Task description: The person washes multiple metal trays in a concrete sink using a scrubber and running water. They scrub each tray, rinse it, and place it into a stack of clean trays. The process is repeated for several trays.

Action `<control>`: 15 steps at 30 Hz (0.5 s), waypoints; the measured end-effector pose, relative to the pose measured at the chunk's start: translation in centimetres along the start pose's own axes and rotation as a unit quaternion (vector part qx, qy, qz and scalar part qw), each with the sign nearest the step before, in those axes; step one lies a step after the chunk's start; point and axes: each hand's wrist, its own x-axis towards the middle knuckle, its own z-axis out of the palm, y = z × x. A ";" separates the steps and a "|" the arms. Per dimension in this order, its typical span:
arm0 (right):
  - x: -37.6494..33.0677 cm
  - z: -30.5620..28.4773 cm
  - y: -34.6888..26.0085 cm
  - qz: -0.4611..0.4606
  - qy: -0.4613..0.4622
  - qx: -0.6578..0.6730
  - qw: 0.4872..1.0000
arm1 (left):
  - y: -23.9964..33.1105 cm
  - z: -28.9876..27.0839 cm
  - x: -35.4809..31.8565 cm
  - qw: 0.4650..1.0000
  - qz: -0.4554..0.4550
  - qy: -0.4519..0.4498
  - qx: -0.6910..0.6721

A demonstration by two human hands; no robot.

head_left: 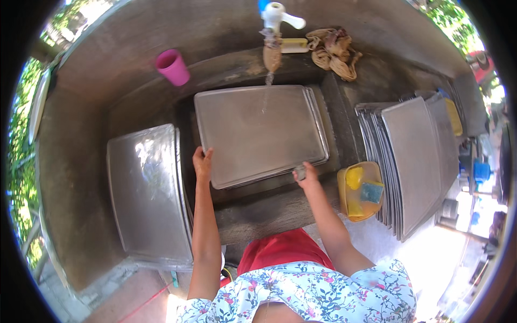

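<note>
- Right hand [307,177]: fingers closed round a grey scrubber [300,172], by the lower right corner of the tray [258,134].
- Left hand [202,161]: looks like it's pinching the tray's left edge.
- Tray's mid-frame, topping a small pile, tap [274,19] running onto it from top centre.
- Left stack [148,188], right stack [414,161]: partway I'd guess, can't tell which is done or left.

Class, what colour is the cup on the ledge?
The cup is pink, shown in the head view.
</note>
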 end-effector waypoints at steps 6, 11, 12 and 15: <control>-1.6 -1.4 -2.4 0.142 -0.123 0.055 0.981 | 9.5 -1.5 -7.5 0.982 0.031 -0.013 -0.187; -8.3 2.9 2.4 0.059 -0.221 -0.062 0.972 | 9.1 -10.2 -16.1 0.975 0.072 0.178 -0.114; -9.8 4.2 3.5 0.007 -0.244 -0.085 0.966 | 8.0 -12.1 -17.5 0.969 0.056 0.215 -0.107; -13.4 9.1 6.3 -0.093 -0.314 -0.175 0.928 | 3.5 -16.2 -21.7 0.930 0.067 0.361 0.006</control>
